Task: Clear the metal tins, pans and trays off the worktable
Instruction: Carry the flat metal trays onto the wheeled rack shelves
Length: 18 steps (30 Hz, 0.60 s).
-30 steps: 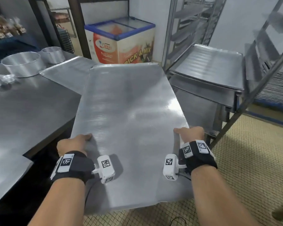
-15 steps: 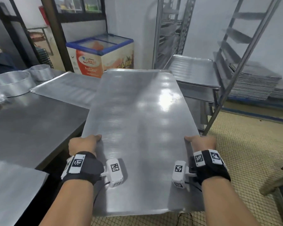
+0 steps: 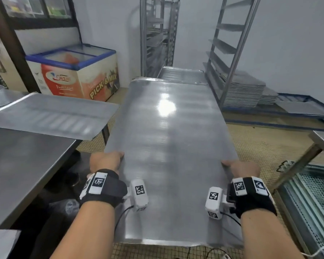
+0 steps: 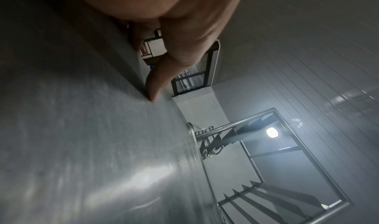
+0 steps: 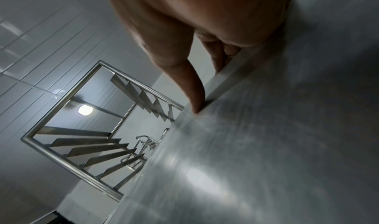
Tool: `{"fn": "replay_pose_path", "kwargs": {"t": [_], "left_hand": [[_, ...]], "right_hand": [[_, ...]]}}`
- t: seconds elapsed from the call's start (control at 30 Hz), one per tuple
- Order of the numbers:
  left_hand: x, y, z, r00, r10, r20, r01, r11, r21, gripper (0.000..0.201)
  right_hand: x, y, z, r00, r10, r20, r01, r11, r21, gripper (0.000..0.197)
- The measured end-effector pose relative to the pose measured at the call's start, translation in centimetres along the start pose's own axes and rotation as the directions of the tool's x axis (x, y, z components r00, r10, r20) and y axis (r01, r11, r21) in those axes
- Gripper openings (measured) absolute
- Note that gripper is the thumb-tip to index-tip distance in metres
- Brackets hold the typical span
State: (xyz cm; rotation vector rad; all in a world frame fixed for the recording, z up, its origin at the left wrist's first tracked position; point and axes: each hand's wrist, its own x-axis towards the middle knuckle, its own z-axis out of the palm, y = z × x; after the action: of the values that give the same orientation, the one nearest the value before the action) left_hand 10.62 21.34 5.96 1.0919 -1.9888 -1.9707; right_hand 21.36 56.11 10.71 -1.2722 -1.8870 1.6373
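We carry a large flat rectangular metal tray (image 3: pixel 168 146).
Our left hand (image 3: pixel 105 161) and right hand (image 3: pixel 241 168) each grip a long edge.

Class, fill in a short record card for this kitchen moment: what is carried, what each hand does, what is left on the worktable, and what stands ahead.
Carried: large metal tray, held level above the floor
Left hand: grips the tray's left edge
Right hand: grips the tray's right edge
Left on worktable: another flat tray, overhanging the table's end
Ahead: tall metal rack
Floor right: stack of trays
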Motion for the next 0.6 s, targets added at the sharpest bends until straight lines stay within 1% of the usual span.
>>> {"fn": "replay_pose_path", "kwargs": {"t": [0.07, 0.13, 0.2, 0.27, 0.33, 0.37, 0.4, 0.47, 0.53, 0.6], "left_hand": [[1.4, -0.3, 1.9, 0.999, 0.015, 0.031, -0.014, 1.0, -0.021, 0.056], [1.1, 0.6, 3.3, 0.998, 0.018, 0.067, -0.017, 1.0, -0.013, 0.062], [0.6, 1.6, 4.6, 0.995, 0.025, 0.096, -0.026, 1.0, 0.005, 0.06], [1.5, 2.1, 6.3, 0.995, 0.022, 0.101, -0.026, 0.999, 0.037, 0.06], [3.5, 2.0, 8.2, 0.994, 0.029, 0.102, -0.031, 0.999, 0.026, 0.066], [5.8, 1.3, 9.7, 0.995, 0.023, 0.097, -0.026, 0.999, 0.028, 0.068], [6.1, 1.8, 10.4, 0.994, 0.01, 0.106, -0.017, 0.998, 0.063, 0.067], [6.8, 2.5, 12.1, 0.993, 0.009, 0.114, -0.021, 0.994, 0.103, 0.061], [5.9, 3.9, 13.4, 0.992, -0.001, 0.126, -0.014, 0.993, 0.114, 0.062], [5.9, 5.2, 15.0, 0.991, -0.001, 0.133, -0.014, 0.994, 0.11, 0.062]], "right_hand": [[0.7, -0.1, -0.3, 1.0, 0.016, -0.021, -0.015, 1.0, 0.009, 0.05], [1.8, -0.3, -0.2, 0.998, 0.033, -0.052, -0.033, 0.999, 0.0, 0.052], [2.9, -0.7, 0.0, 0.996, 0.041, -0.074, -0.042, 0.999, -0.007, 0.054], [4.3, -1.1, 0.6, 0.999, 0.016, -0.045, -0.019, 0.998, -0.068, 0.052], [5.8, -1.5, 1.3, 0.999, 0.001, -0.039, -0.004, 0.996, -0.091, 0.051], [6.7, -1.7, 1.6, 0.999, 0.002, -0.046, -0.006, 0.996, -0.084, 0.051], [7.6, -1.9, 2.0, 0.998, 0.005, -0.055, -0.009, 0.997, -0.071, 0.052], [9.2, -2.8, 3.0, 0.997, 0.041, -0.063, -0.044, 0.998, -0.052, 0.047], [10.7, -3.9, 4.1, 0.991, 0.095, -0.09, -0.099, 0.995, -0.032, 0.034], [12.9, -4.7, 5.4, 0.986, 0.138, -0.097, -0.139, 0.99, -0.005, 0.038]]}}
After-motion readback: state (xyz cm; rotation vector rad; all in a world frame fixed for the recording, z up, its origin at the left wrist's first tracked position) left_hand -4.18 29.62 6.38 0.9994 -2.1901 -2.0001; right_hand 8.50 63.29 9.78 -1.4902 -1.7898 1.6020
